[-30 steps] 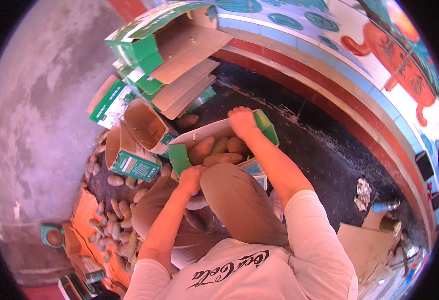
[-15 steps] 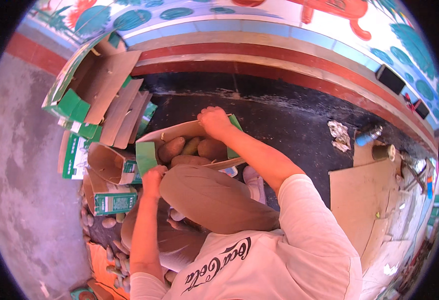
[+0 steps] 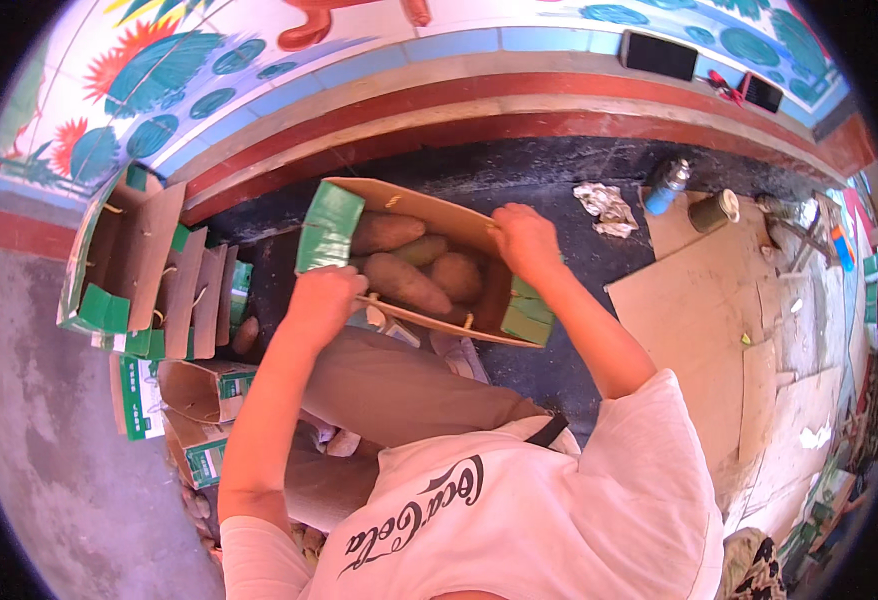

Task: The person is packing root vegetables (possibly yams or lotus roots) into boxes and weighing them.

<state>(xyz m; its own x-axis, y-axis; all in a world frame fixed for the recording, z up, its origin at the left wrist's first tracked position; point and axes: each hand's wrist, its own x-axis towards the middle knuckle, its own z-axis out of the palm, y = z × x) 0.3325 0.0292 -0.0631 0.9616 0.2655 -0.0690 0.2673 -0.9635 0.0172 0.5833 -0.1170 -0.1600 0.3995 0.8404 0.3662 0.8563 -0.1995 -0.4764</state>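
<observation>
An open cardboard box (image 3: 429,208) with green end flaps is in front of me, above my knee, tilted down to the right. Several large brown tubers (image 3: 404,283) lie inside, a greener one among them. My left hand (image 3: 324,300) is closed on the near rim at the box's left corner. On the far rim, toward the right end, my right hand (image 3: 526,240) grips the cardboard with its fingers curled over the edge. Whether the box rests on anything is hidden.
Nested empty cardboard boxes (image 3: 176,300) stand at the left, with smaller open boxes (image 3: 194,390) nearer me. To the right lie flattened cardboard sheets (image 3: 679,310), a blue bottle (image 3: 667,190), a cylindrical container (image 3: 714,210) and crumpled wrapping (image 3: 607,208). A red-edged ledge (image 3: 439,145) runs along the painted wall.
Both hands have brought the box rightward and up, away from the nested boxes. My right hand now sits lower and farther right in view. The view itself has turned to the right.
</observation>
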